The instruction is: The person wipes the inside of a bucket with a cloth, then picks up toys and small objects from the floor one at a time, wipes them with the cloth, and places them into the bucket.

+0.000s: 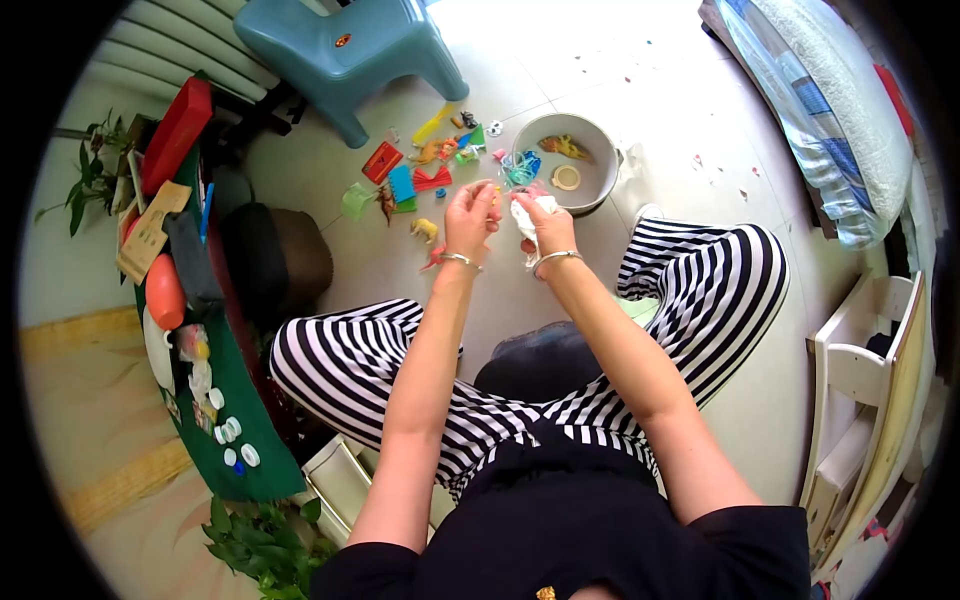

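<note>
My right hand is closed around a crumpled white cloth, which may be tissue. Beside it, my left hand has its fingers curled together, and a small yellowish bit shows at the fingertips, too small to name. Both hands are held over the floor, just in front of a grey round basin. Inside the basin lie an orange-brown toy figure and a round beige lid-like piece. A yellow toy animal and a red toy figure lie left of my left hand.
Several small toys, including a red bow-shaped piece and a blue block, are scattered left of the basin. A blue plastic stool stands behind them. A green-topped table is at left, and a white wooden piece at right.
</note>
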Motion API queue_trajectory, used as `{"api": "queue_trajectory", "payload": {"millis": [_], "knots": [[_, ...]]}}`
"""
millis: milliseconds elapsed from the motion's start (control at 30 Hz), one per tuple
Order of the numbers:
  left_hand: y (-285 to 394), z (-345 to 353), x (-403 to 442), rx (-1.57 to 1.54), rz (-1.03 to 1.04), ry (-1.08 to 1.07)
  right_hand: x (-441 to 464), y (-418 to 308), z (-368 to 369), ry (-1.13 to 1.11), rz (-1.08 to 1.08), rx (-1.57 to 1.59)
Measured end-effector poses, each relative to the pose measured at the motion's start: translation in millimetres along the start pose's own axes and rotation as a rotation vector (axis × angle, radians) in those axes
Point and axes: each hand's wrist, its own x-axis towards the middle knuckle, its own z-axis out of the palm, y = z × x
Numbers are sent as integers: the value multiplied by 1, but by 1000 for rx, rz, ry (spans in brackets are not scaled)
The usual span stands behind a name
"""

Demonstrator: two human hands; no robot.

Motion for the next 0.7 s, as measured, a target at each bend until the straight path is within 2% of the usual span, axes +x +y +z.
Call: {"api": "queue_trajectory", "payload": {"millis": [100,267,367,400,500,567,700], "knots": [[-22,17,33,35,-62,-30,33,-6,-14,118,-9,84],[-69,54,90,108,-140,-42,83,-11,-47,183,9,202],[-98,58,106,238,-351,-73,104,3,-75,207,85,187],[-108,60,103,208,-337,2,105,7,-81,231,119,214],[-123,50,90,205,-356,43,102,17,-79,262,110,233],[-126,39,74,194,-241,-22,101,27,-73,325,44,193],[-134,12,43,217,-185,-5,88,40,-60,259,3,138]]}}
